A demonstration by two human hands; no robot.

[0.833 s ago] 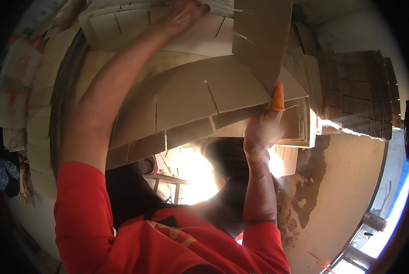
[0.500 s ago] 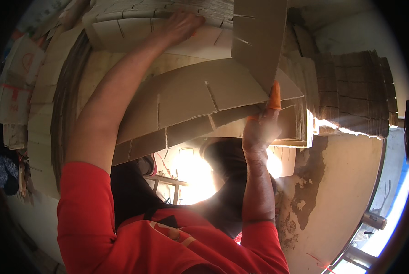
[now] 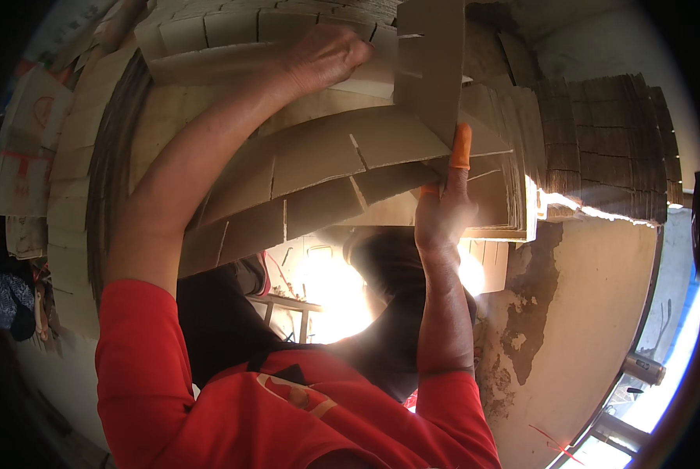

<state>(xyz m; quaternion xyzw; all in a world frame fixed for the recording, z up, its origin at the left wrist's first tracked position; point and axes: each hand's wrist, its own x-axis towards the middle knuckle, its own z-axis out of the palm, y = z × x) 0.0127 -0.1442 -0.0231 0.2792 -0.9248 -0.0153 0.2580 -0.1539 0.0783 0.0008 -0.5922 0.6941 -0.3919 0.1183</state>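
Note:
My right hand [image 3: 446, 215] grips several slotted cardboard strips near their right end, with orange covers on its thumb and another finger. Two long strips fan out leftward, the upper strip [image 3: 319, 156] above the lower strip [image 3: 311, 207]. A cardboard piece [image 3: 432, 70] stands upright across them, beside the thumb. Farther off, my left hand [image 3: 330, 59] is closed at the upper edge of a strip [image 3: 233, 66] at the front of a cardboard stack [image 3: 233, 27]. Its fingertips are hidden, but it appears to grip that strip.
Stacked cardboard [image 3: 600, 152] stands at the right, with another stack [image 3: 119, 164] at the left. Beyond the left stack is a printed carton [image 3: 29, 141]. Bright light falls between my legs, near a metal frame [image 3: 287, 301]. A stained pale surface [image 3: 585, 313] lies at lower right.
My left hand has moved slightly right and nearer, and the front strip now leans away from the stack. The strips and upright piece in my right hand have shifted a little left.

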